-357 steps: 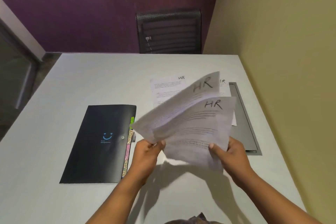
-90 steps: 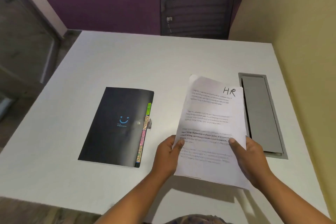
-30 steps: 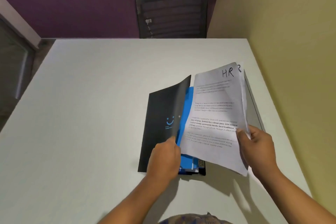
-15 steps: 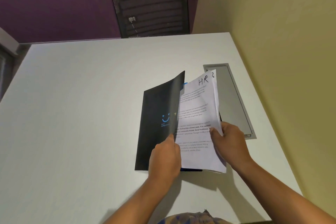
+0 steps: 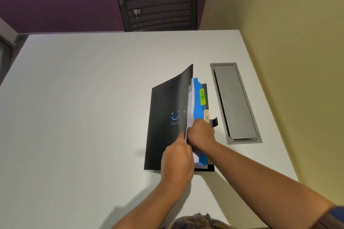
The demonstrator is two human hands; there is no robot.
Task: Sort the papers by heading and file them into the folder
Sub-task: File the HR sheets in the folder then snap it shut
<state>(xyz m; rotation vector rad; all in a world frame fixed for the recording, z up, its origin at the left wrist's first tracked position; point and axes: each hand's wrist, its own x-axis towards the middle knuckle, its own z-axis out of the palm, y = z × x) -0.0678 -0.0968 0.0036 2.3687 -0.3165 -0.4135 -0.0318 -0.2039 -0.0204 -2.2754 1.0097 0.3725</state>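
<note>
A black folder (image 5: 165, 117) with a blue smiley lies on the white table, its front cover lifted on edge. My left hand (image 5: 176, 160) pinches the cover's free edge. The white HR papers (image 5: 190, 109) sit inside, just under the cover, only their thin right edge showing. My right hand (image 5: 201, 132) presses on that edge of the papers. Beside them are a blue divider (image 5: 197, 98), a green tab marked HR (image 5: 202, 96) and a pale tab starting ADM (image 5: 206, 115).
A grey metal cable hatch (image 5: 235, 102) is set in the table (image 5: 83, 117) just right of the folder. A black mesh chair (image 5: 156, 0) stands beyond the far edge. A yellow wall (image 5: 297, 61) runs along the right side.
The HR papers have slid from my right hand's open hold into the folder under the lifted cover. The cover has come down closer over them. My right hand moved left against the folder.
</note>
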